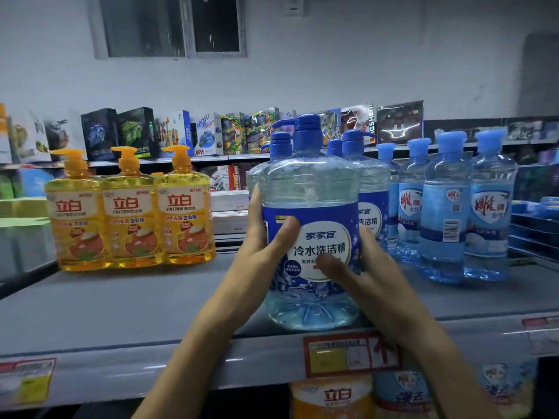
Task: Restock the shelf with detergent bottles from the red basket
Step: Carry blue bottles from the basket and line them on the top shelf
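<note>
Currently: one blue-labelled pump detergent bottle point(311, 182), upright at the front edge of the grey shelf point(121, 313), before matching bottles point(370, 189). Left hand point(266, 237) and right hand point(366, 267) both clasp its sides. Advice: slide back squarely, label forward, before letting go.

Toy boxes point(208, 134) in row along back, upright. Dark window point(172, 25) in white wall point(363, 71) above. Red-framed price tag point(351, 355) low centre-right.
</note>
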